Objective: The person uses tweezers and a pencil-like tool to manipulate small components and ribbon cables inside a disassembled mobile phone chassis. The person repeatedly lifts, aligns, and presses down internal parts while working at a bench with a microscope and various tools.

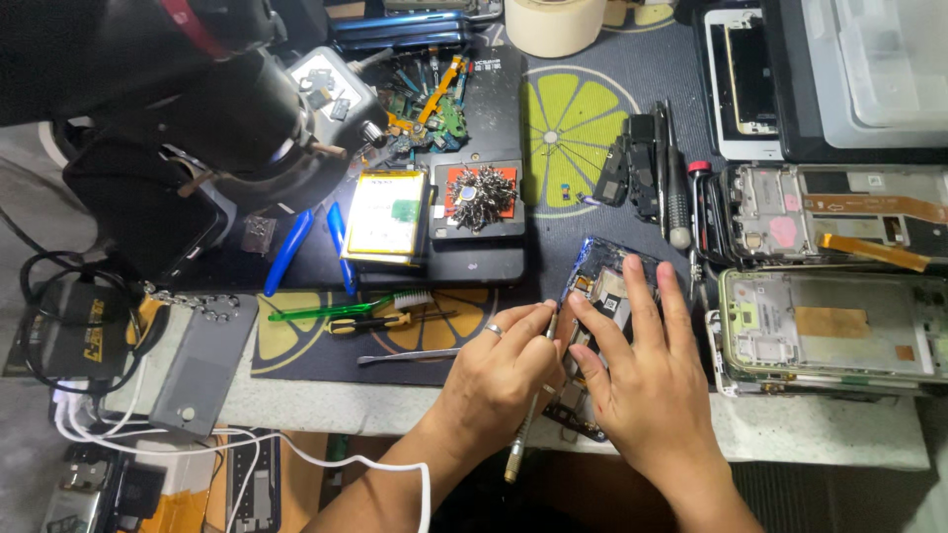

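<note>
My left hand (pixel 499 380), a ring on one finger, pinches a thin metal screwdriver (pixel 526 424) whose tip points into an opened phone (pixel 599 279) with a blue-edged frame. My right hand (pixel 647 380) lies flat across the lower half of that phone, fingers spread, pressing it down on the mat. Most of the phone's inside is hidden under both hands.
A dark mat (pixel 578 118) with lemon-slice prints covers the bench. Tweezers (pixel 407 356), a green toothbrush (pixel 351 309) and blue pry tools (pixel 288 252) lie at the left. Several stripped phone frames (pixel 829 326) sit at the right, a microscope (pixel 197 128) at upper left, a screw pile (pixel 480 191) in the centre.
</note>
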